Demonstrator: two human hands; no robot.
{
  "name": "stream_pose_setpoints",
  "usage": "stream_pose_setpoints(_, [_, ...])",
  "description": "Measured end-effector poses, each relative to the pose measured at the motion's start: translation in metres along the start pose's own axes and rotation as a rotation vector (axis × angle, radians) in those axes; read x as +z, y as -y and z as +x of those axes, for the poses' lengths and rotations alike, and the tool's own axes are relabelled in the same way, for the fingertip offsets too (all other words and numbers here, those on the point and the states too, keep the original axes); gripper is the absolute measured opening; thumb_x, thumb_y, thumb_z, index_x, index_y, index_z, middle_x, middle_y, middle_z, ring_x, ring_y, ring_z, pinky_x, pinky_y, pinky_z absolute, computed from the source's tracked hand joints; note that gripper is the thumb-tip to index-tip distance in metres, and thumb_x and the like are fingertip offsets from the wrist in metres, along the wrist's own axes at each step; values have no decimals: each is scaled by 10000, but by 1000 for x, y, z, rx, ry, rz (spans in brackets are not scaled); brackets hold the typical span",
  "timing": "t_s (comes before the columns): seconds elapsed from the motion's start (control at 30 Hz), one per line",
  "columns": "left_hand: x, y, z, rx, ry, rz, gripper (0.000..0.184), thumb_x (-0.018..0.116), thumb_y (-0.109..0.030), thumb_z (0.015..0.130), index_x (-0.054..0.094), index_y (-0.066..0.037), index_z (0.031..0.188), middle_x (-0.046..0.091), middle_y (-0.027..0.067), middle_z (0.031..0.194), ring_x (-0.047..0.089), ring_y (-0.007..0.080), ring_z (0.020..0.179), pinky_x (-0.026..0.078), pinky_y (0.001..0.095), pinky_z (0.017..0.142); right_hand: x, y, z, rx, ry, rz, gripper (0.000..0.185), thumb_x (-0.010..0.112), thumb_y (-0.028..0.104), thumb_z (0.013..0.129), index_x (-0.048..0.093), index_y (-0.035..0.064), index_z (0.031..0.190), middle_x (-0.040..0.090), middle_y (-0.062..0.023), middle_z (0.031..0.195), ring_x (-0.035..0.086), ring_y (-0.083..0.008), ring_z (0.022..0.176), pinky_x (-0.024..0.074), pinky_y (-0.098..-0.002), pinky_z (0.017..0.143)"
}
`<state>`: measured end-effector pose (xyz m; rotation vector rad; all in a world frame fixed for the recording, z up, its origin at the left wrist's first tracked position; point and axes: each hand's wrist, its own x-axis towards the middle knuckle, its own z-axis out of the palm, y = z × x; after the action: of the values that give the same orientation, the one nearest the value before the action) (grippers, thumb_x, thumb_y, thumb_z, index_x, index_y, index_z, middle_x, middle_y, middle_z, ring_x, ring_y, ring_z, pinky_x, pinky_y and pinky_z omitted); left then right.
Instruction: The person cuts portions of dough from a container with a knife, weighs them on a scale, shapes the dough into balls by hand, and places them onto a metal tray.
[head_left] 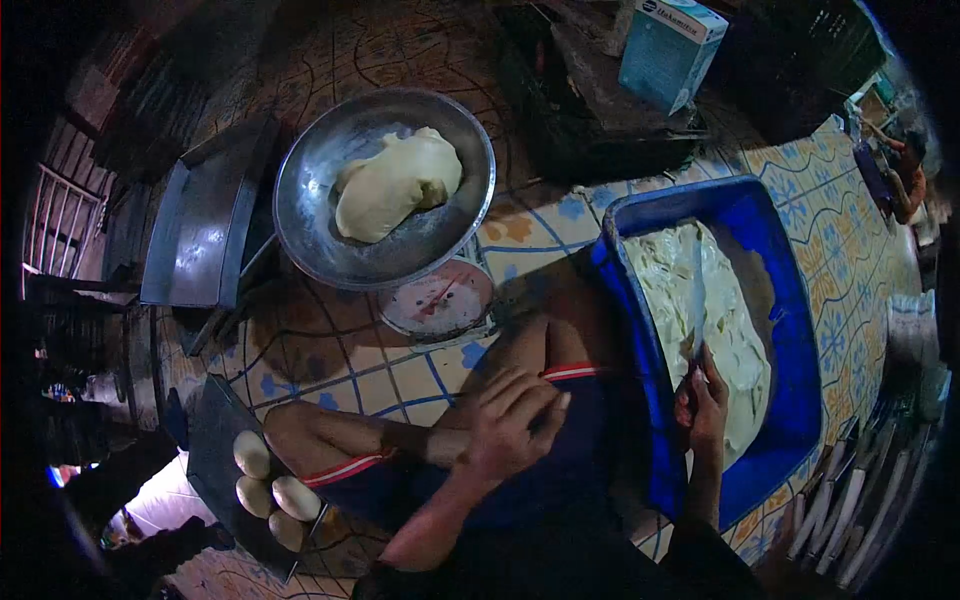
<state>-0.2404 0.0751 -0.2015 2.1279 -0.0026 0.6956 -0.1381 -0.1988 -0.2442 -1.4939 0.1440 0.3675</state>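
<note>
My right hand is closed round the handle of a long knife, its pale blade pointing away over the dough. A blue tub holds this large mass of pale dough. My left hand hangs above my lap with its fingers curled inward; whether anything is in them is hidden. Beyond it, a lump of dough lies in a round metal bowl on a weighing scale.
Several smooth dough balls sit on a dark tray at the lower left. An empty metal tray leans behind it. A blue box stands at the back; another person is at the far right.
</note>
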Motion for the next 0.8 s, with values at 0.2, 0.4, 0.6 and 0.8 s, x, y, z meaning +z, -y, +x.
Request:
stream_pose_setpoints(0.2, [67,-23,19,42,231,-206,124,609,-96,859,636,14,910,650,142,865,648,280,770,511,382,722,-5,9,-8,-81,-137,73,508,494,134,962,334,47,1436,470,12,607,397,-60,439,325,-215,373])
stream_pose_setpoints(0.4, [205,-46,65,158,604,-116,266,523,-103,864,571,25,1093,626,207,997,630,390,893,501,460,791,-80,4,-20,-51,-418,-89,499,488,100,949,360,56,1429,459,30,656,394,-52,477,336,-207,410])
stream_pose_setpoints(0.6, [290,-35,56,118,1125,335,261,639,-133,761,619,17,974,649,205,945,646,376,878,512,470,771,-92,-5,-11,-80,-396,-209,463,473,55,933,433,68,1393,478,23,694,446,-45,588,397,-214,527])
stream_pose_setpoints(0.8, [237,-51,62,42,792,105,146,613,-90,759,636,15,859,644,223,806,637,397,792,488,499,715,-91,-30,16,-111,-72,-748,443,469,44,914,457,36,1357,676,-142,1068,618,-183,884,474,-318,825])
